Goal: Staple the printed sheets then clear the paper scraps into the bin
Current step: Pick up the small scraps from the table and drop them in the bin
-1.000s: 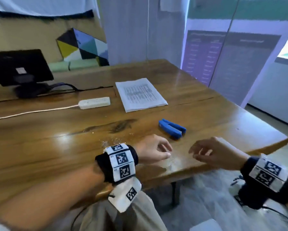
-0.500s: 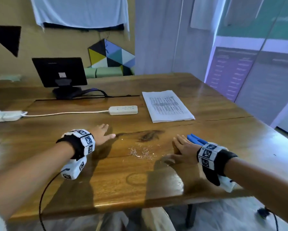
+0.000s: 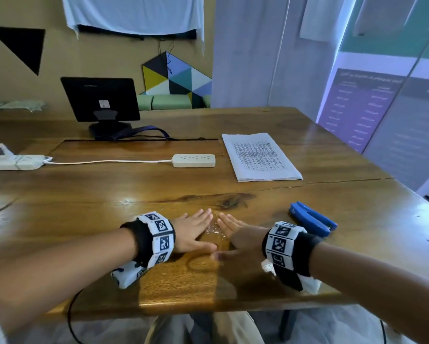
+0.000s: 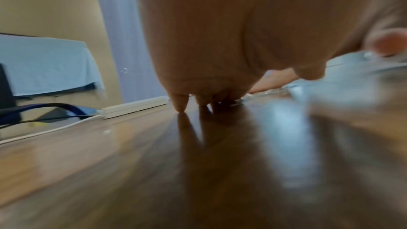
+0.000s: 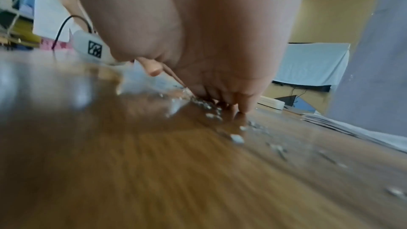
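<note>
Small white paper scraps [image 3: 214,229] lie in a little heap on the wooden table [image 3: 109,202], between my two hands. My left hand [image 3: 193,230] lies flat with straight fingers on the left of the heap. My right hand [image 3: 235,232] lies flat on its right, fingers straight, thumb tips nearly meeting. In the right wrist view the scraps [image 5: 211,111] sit against my fingertips [image 5: 242,109]. The printed sheets [image 3: 259,156] rest in a stack at the back right. A blue stapler [image 3: 312,220] lies just right of my right wrist. No bin shows.
A white power strip [image 3: 193,160] with its cable runs across the table's middle, a second one [image 3: 15,162] at the far left. A black monitor [image 3: 100,100] stands at the back. The table's near edge [image 3: 208,309] is close to my body.
Both hands have slid inward across the table from either side of the scattered scraps, and the scraps are now pushed into a tight heap between them. The head view has shifted.
</note>
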Tool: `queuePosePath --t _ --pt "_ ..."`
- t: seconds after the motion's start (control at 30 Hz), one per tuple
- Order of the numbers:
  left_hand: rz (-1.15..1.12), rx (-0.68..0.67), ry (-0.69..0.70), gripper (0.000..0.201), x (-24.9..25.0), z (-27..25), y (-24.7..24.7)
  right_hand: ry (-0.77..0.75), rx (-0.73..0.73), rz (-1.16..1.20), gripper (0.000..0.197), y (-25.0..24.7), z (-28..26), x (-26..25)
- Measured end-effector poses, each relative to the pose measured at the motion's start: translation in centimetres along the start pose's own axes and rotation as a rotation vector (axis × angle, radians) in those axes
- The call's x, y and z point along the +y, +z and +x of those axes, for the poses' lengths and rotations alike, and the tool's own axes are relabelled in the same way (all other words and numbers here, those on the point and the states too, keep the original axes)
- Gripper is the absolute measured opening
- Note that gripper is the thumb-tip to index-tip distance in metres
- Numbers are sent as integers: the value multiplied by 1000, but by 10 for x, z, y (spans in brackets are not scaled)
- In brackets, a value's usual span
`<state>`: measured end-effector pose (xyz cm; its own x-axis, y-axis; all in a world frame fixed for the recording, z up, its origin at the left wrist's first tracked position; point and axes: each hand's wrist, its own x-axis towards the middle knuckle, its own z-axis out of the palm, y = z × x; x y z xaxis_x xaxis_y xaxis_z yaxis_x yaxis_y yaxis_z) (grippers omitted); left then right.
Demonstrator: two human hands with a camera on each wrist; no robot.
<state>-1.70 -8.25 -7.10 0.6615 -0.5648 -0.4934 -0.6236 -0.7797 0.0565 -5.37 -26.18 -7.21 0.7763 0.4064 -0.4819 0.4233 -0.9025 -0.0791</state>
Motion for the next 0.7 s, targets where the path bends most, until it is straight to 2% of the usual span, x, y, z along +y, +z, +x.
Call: queuePosePath --t 0.03,0.1,0.17,0.23,0.27,0.37,0.4,0.5,0.7 --pt "-10 -25 26 93 6 -5 -1 -15 -19 20 110 -4 -1 -1" --pt "-44 -67 26 106 6 -15 -9 5 -29 54 96 -17 -7 3" --pt "-54 -39 -20 125 -6 -16 -25 76 -9 70 94 -33 -8 15" --pt "-35 3 -85 133 -23 -10 -42 120 31 84 94 -50 0 31" --pt "-36 18 -123 130 -31 -5 -49 143 53 79 91 -57 7 40" --pt "-56 59 -202 93 -46 16 -64 247 113 60 75 -72 28 64" --pt "-55 67 -213 88 -49 23 -67 262 124 57 74 -74 33 69" --pt "-24 40 -217 85 -53 43 -72 277 87 53 81 -77 49 77" --pt "8 -3 -189 86 -57 68 -75 258 34 47 79 -80 72 82"
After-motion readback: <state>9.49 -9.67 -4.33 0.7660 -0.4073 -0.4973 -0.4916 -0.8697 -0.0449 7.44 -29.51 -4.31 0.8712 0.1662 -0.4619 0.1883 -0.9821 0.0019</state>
